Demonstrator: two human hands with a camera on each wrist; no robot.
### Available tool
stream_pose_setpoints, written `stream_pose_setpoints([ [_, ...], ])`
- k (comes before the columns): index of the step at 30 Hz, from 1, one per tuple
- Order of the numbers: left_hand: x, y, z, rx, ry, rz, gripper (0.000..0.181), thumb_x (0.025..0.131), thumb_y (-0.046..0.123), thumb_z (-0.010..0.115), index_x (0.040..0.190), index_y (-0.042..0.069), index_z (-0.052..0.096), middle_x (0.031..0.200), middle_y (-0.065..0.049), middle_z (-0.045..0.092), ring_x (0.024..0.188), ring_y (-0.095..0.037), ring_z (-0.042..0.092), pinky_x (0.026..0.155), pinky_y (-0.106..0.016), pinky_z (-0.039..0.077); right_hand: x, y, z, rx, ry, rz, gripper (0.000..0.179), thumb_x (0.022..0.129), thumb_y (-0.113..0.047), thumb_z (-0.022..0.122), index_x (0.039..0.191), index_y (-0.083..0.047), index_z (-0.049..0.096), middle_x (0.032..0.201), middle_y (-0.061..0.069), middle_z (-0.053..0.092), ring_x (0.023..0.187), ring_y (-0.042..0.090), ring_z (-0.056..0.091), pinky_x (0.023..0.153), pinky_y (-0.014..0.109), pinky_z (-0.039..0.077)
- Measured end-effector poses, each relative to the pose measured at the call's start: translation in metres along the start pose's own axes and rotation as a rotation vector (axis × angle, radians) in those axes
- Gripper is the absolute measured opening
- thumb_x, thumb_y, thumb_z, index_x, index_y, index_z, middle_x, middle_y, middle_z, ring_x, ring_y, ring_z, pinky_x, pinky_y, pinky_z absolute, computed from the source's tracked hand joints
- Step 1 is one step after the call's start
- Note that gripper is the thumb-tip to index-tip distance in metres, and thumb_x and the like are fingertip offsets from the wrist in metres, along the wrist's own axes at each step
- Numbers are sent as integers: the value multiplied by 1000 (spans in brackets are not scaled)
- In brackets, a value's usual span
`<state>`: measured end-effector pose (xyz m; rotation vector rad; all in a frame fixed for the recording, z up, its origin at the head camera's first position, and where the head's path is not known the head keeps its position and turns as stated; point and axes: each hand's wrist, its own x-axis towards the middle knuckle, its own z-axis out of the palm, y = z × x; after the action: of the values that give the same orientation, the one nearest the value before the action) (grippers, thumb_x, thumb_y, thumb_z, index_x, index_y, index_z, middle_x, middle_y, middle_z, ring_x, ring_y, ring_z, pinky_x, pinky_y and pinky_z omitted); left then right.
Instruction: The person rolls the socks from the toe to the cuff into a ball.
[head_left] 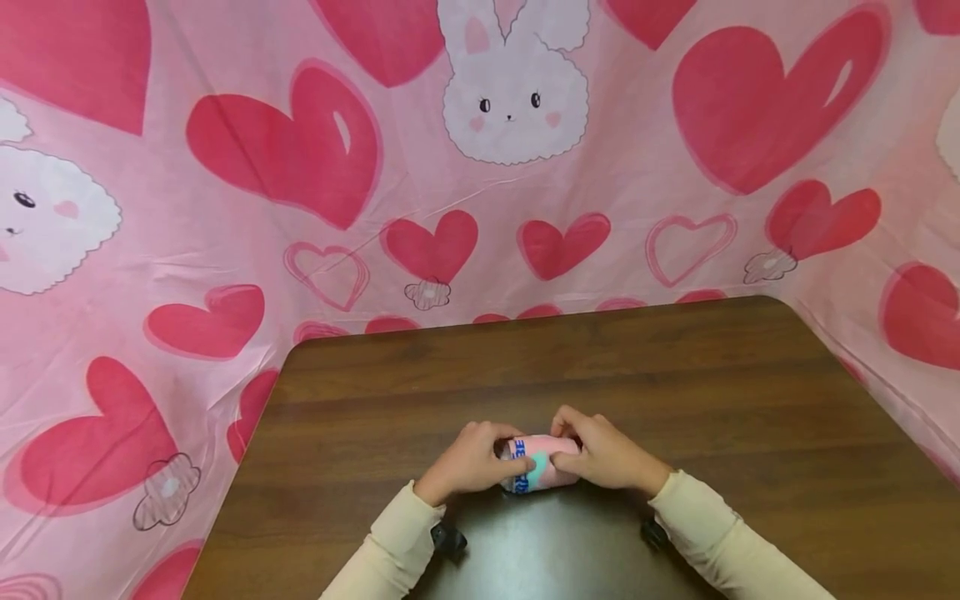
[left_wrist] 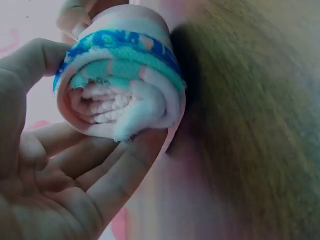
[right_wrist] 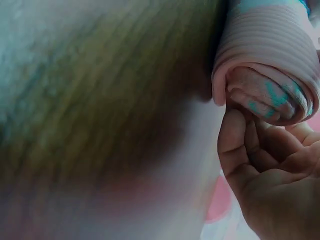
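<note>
A rolled-up pink sock (head_left: pixel 546 450) with a teal patch and blue lettering lies crosswise on the table between the two hands. My left hand (head_left: pixel 474 458) holds its left end, thumb on the near side and fingers round the far side. In the left wrist view the coiled end of the sock (left_wrist: pixel 145 107) faces the camera, with loose threads and teal and white layers inside. My right hand (head_left: pixel 607 454) grips the other end between thumb and curled fingers. Ribbed pink fabric on the sock (right_wrist: pixel 270 45) shows in the right wrist view, fingers at its folded end.
The brown wood-grain table (head_left: pixel 420 375) has rounded far corners. Behind and beside it hangs a pink cloth (head_left: pixel 420 183) printed with red hearts and white bunnies. Small black devices (head_left: pixel 450 540) sit at both cream sleeves (head_left: pixel 393 533).
</note>
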<state>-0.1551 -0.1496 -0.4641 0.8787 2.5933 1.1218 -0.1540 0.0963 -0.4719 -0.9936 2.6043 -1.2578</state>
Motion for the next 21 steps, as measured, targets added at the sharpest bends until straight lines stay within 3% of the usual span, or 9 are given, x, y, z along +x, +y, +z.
stream_pose_setpoints([
  [5,1,-3,2,-208,-73,-153,26,91,34,73,97,9,75,74,7,64,63,-5,55,57,-23,47,0,2,1,45,-29,143,10,91,-16,67,97,-15,58,76,-5,54,66,10,51,55,26,43],
  [8,-1,-1,6,-209,-54,-174,25,91,34,72,101,11,74,83,6,65,72,-8,57,65,-25,48,-4,-2,4,-10,36,152,10,92,-21,69,96,-19,60,84,-7,52,72,10,50,59,27,43],
  [10,-4,5,6,-112,-13,-157,28,88,36,74,109,17,72,94,7,62,81,-10,55,68,-28,48,-9,-6,7,-111,100,62,10,91,-22,70,96,-21,62,92,-9,52,76,8,50,61,26,44],
  [13,-11,17,6,60,70,-108,27,87,34,77,111,27,69,107,10,58,92,-12,50,66,-30,45,-15,-16,12,-344,197,-208,4,97,-25,64,96,-23,67,100,-9,56,82,9,53,65,29,47],
  [16,-15,28,10,206,172,-11,17,86,25,77,101,29,70,107,13,59,92,-11,50,58,-27,45,-16,-24,15,-552,272,-473,22,103,-22,52,92,-19,70,99,-5,62,87,15,57,69,34,50],
  [18,-16,33,16,328,257,87,11,86,19,75,93,27,73,103,14,63,90,-11,53,55,-25,47,-16,-28,16,-628,275,-551,22,100,-19,51,89,-16,69,97,-1,63,89,19,60,71,37,52],
  [20,-20,34,21,450,324,173,9,86,17,74,92,23,77,101,11,66,90,-12,57,56,-25,51,-18,-29,18,-678,239,-565,11,92,-21,61,92,-13,68,100,3,63,90,22,62,74,39,55],
  [21,-22,34,24,506,347,204,8,86,19,74,93,21,78,101,9,68,90,-13,59,58,-26,53,-20,-30,18,-694,212,-557,15,87,-24,68,95,-11,67,102,5,63,92,24,63,76,41,55],
])
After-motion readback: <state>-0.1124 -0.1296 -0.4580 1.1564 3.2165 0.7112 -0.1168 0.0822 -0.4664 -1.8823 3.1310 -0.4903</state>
